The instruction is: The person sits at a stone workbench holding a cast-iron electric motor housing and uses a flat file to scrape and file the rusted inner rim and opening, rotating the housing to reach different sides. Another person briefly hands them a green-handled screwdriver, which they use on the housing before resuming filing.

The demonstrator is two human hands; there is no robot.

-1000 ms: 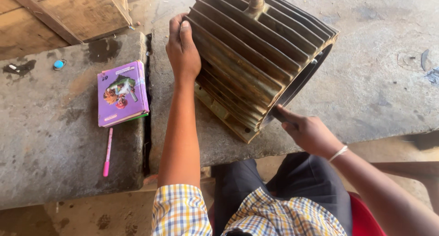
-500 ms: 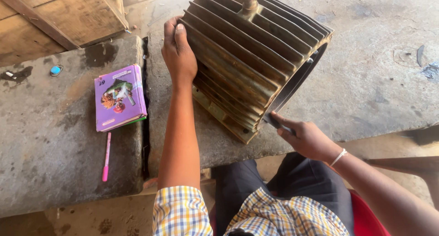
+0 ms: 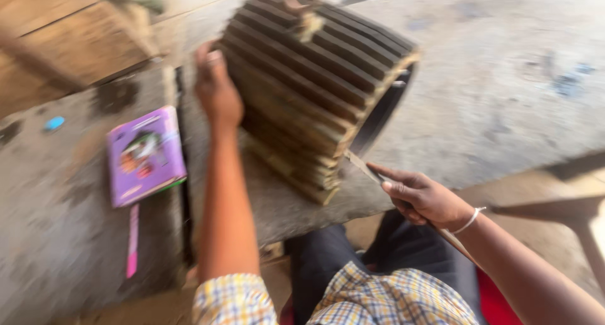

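Step in hand, by look: steadying and working rim of dark ribbed cast-metal cylindrical motor housing, lying on side on grey concrete counter.
Left hand fingers pressed flat on finned side.
Right hand fingers pinching thin flat metal blade, tip at open end's lower rim.
Next move likely needs firm brace, careful blade angle.
Housing rusty, dusty; frame blurred.

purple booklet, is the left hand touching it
No, the left hand rests on the ribbed metal housing, while the purple booklet lies apart on the slab.
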